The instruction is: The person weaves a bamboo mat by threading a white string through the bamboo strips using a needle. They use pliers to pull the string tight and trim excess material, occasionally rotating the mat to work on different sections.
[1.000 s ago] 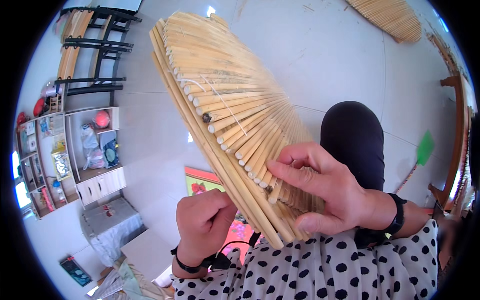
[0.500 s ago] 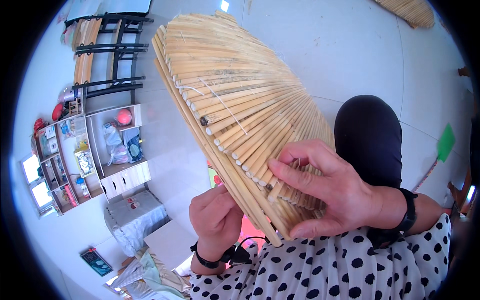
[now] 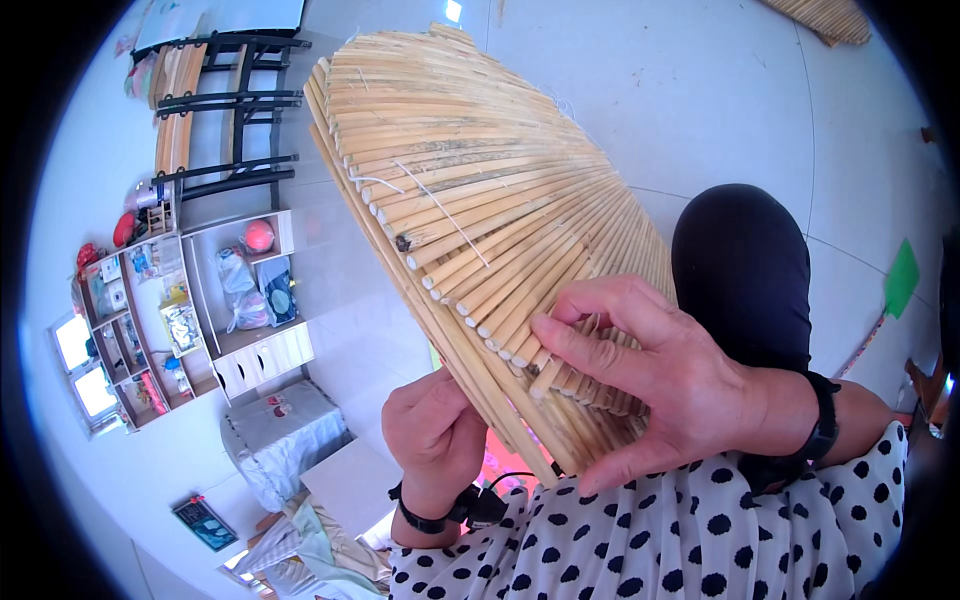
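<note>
A large fan-shaped mat of straw-coloured plant stalks (image 3: 480,150) leans across my lap, its cut ends lined up along the left edge. Long flat stalk strips (image 3: 400,290) run beneath that edge. My right hand (image 3: 660,370) grips the mat near its lower end, fingertips bent onto the stalk ends and thumb lower down by the strips. Under the palm, shorter stalks (image 3: 595,390) show partly. My left hand (image 3: 432,430) is closed beside the strips' outer side; its fingertips and whatever they hold are hidden. White thread (image 3: 440,210) lies loose on the stalks.
My dark-clad knee (image 3: 740,260) is right of the mat. Another stalk piece (image 3: 825,18) lies on the tiled floor at the far right, and a green fly swatter (image 3: 902,278) is nearer. Shelves (image 3: 245,300), folded black-framed furniture (image 3: 235,105) and a cloth-covered table (image 3: 285,430) stand left.
The background has shifted slightly right in view. The stalk ends by my right fingers have moved a little, showing more of the strips below. Both hands keep nearly the same places.
</note>
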A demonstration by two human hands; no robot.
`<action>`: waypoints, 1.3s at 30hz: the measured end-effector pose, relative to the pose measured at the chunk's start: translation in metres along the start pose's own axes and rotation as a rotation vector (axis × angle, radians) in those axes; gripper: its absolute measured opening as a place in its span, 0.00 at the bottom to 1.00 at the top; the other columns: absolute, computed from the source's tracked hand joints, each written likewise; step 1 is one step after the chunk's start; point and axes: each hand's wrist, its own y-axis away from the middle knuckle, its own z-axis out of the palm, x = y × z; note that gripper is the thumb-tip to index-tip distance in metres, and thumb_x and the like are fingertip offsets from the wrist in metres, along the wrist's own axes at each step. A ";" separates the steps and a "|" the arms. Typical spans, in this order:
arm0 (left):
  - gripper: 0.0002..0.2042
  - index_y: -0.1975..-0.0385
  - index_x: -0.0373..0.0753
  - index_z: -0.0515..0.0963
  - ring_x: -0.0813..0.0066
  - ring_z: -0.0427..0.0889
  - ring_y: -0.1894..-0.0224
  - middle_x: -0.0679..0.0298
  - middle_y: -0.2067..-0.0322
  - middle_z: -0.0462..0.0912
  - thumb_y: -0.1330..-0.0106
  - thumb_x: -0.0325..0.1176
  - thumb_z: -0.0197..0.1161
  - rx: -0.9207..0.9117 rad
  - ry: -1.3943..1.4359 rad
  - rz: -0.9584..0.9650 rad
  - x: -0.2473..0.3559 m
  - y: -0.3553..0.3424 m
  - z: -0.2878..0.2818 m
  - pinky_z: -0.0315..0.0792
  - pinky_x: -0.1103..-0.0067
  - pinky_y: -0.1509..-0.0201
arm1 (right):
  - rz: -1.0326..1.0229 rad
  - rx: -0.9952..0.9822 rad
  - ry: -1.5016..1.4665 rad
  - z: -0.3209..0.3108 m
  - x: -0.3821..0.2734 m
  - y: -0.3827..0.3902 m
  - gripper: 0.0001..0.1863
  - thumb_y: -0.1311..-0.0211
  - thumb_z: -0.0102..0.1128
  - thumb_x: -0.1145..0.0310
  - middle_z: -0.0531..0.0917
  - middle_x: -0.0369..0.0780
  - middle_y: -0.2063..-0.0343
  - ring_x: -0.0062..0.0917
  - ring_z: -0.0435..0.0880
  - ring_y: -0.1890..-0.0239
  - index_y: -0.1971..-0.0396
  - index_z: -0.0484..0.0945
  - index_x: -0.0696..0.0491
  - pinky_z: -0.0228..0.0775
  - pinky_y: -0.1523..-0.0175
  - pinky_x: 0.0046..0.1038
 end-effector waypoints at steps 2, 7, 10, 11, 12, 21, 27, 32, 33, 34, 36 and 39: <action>0.08 0.66 0.29 0.82 0.77 0.82 0.76 0.59 0.76 0.84 0.44 0.17 0.59 0.000 -0.004 -0.007 -0.001 0.000 0.001 0.73 0.84 0.69 | 0.007 0.000 0.004 0.000 0.000 0.000 0.52 0.59 0.71 0.37 0.70 0.48 0.52 0.37 0.73 0.55 0.42 0.70 0.63 0.70 0.51 0.33; 0.09 0.65 0.30 0.82 0.73 0.82 0.77 0.58 0.77 0.84 0.44 0.18 0.59 -0.021 -0.055 0.014 0.002 -0.003 0.001 0.72 0.82 0.72 | 0.009 -0.009 0.023 -0.002 -0.002 0.001 0.52 0.60 0.71 0.37 0.70 0.48 0.51 0.38 0.73 0.53 0.42 0.70 0.63 0.70 0.50 0.34; 0.11 0.64 0.32 0.82 0.66 0.82 0.79 0.57 0.77 0.83 0.46 0.16 0.58 -0.059 -0.088 0.039 0.000 -0.005 -0.001 0.72 0.80 0.75 | 0.012 -0.012 0.022 -0.003 -0.003 0.001 0.52 0.61 0.71 0.37 0.70 0.48 0.51 0.38 0.73 0.53 0.42 0.70 0.63 0.69 0.49 0.35; 0.11 0.65 0.32 0.82 0.66 0.82 0.79 0.57 0.78 0.83 0.46 0.16 0.58 -0.051 -0.088 0.029 0.000 -0.005 0.000 0.72 0.80 0.75 | 0.014 -0.014 0.018 -0.002 -0.003 0.001 0.52 0.61 0.72 0.37 0.70 0.48 0.51 0.38 0.73 0.52 0.42 0.70 0.63 0.69 0.49 0.35; 0.10 0.66 0.32 0.82 0.66 0.81 0.80 0.57 0.79 0.82 0.46 0.17 0.58 -0.043 -0.088 0.019 0.000 -0.004 0.001 0.71 0.80 0.75 | 0.016 -0.018 0.015 -0.001 -0.004 0.001 0.53 0.62 0.72 0.37 0.70 0.48 0.51 0.39 0.73 0.52 0.42 0.70 0.63 0.69 0.49 0.35; 0.08 0.61 0.29 0.78 0.82 0.80 0.70 0.62 0.71 0.85 0.38 0.25 0.59 -0.052 -0.036 -0.205 0.013 -0.002 0.002 0.73 0.83 0.64 | 0.071 -0.066 0.008 -0.005 -0.012 0.001 0.48 0.59 0.76 0.49 0.68 0.51 0.49 0.46 0.71 0.47 0.41 0.66 0.64 0.68 0.43 0.38; 0.03 0.65 0.32 0.74 0.83 0.79 0.68 0.66 0.71 0.82 0.37 0.20 0.56 -0.060 0.053 -0.239 0.015 0.007 -0.001 0.73 0.84 0.62 | 0.057 -0.081 0.010 -0.006 -0.013 0.002 0.47 0.57 0.75 0.51 0.68 0.51 0.49 0.46 0.71 0.47 0.41 0.66 0.64 0.69 0.44 0.39; 0.02 0.66 0.32 0.74 0.85 0.78 0.69 0.66 0.72 0.82 0.37 0.20 0.56 -0.043 0.068 -0.200 0.011 0.007 0.001 0.72 0.86 0.63 | 0.063 -0.058 0.020 -0.002 -0.015 0.001 0.49 0.55 0.74 0.51 0.67 0.51 0.48 0.47 0.69 0.47 0.38 0.62 0.63 0.68 0.44 0.39; 0.02 0.66 0.32 0.74 0.85 0.78 0.69 0.66 0.72 0.82 0.37 0.20 0.56 -0.042 0.067 -0.192 0.010 0.006 0.001 0.72 0.86 0.63 | 0.067 -0.049 0.015 -0.002 -0.015 0.001 0.49 0.55 0.74 0.51 0.66 0.52 0.48 0.47 0.69 0.47 0.37 0.61 0.63 0.67 0.43 0.39; 0.02 0.67 0.32 0.74 0.85 0.78 0.69 0.66 0.72 0.83 0.37 0.20 0.56 -0.027 0.079 -0.195 0.010 0.007 0.003 0.72 0.86 0.63 | 0.061 -0.069 0.038 -0.002 -0.015 0.001 0.49 0.54 0.73 0.50 0.66 0.52 0.48 0.47 0.69 0.47 0.37 0.60 0.63 0.67 0.44 0.38; 0.01 0.67 0.32 0.75 0.85 0.78 0.70 0.66 0.72 0.83 0.37 0.20 0.57 0.000 0.104 -0.200 0.009 0.007 0.006 0.72 0.86 0.64 | 0.049 -0.108 0.085 -0.004 -0.015 0.001 0.50 0.53 0.73 0.50 0.66 0.52 0.48 0.48 0.68 0.47 0.36 0.59 0.63 0.67 0.44 0.38; 0.01 0.69 0.32 0.75 0.85 0.78 0.71 0.66 0.73 0.83 0.37 0.20 0.57 0.040 0.062 -0.195 0.011 0.008 0.009 0.72 0.87 0.65 | 0.040 -0.127 0.105 -0.008 -0.015 0.000 0.50 0.53 0.72 0.48 0.66 0.51 0.49 0.47 0.69 0.48 0.37 0.60 0.64 0.68 0.44 0.38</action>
